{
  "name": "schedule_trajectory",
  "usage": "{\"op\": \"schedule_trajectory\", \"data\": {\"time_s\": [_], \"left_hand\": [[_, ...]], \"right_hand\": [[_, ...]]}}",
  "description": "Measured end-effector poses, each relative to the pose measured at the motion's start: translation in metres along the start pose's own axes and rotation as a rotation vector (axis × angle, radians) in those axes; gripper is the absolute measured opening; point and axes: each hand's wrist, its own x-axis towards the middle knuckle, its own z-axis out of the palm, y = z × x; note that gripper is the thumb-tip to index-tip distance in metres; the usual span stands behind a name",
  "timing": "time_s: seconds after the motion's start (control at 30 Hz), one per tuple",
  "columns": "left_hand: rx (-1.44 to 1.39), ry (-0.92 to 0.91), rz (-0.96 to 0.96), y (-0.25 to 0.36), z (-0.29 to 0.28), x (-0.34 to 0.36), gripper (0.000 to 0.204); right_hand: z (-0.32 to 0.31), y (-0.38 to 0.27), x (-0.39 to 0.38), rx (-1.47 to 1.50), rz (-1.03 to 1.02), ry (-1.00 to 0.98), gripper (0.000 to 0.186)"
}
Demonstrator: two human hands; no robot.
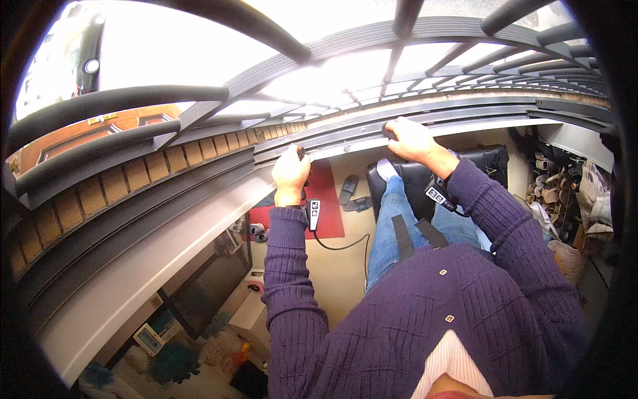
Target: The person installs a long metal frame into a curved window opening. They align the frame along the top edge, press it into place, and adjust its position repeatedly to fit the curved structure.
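Both of my hands are at the dark grey window track (345,135), which runs across in front of me above a white sill (173,229). My left hand (290,176) is closed at the inner edge of the track, with a small bit of something black showing by its fingers. Farther right, my right hand (413,143) is curled with its fingertips over the track, and a small dark piece shows at them. What either hand grips is too small to make out. A small grey-and-black box (314,215) sits at my left wrist with a cable; a similar box (436,195) is at my right.
Dark metal bars (266,86) stand outside the track, above a row of tan bricks (126,167). I stand on a black padded seat (488,176). Below are a red mat (327,216), dark slippers (347,189) and a pile of shoes (553,181) at the right.
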Motion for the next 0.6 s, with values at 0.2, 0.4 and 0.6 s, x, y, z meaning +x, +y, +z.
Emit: {"op": "schedule_trajectory", "data": {"time_s": [0.2, 0.4, 0.6], "left_hand": [[-0.034, 0.0, 0.018, 0.003, 0.002, -0.007, 0.03], [0.058, -0.036, 0.153, 0.001, 0.007, -0.002, 0.031], [-0.071, 0.066, 0.234, 0.002, 0.017, -0.004, 0.031]], "right_hand": [[0.006, -0.012, -0.002, -0.068, 0.023, 0.022, 0.032], [0.01, -0.03, 0.013, -0.1, 0.004, -0.078, 0.032], [0.045, -0.06, 0.024, -0.095, -0.019, -0.019, 0.035]]}}
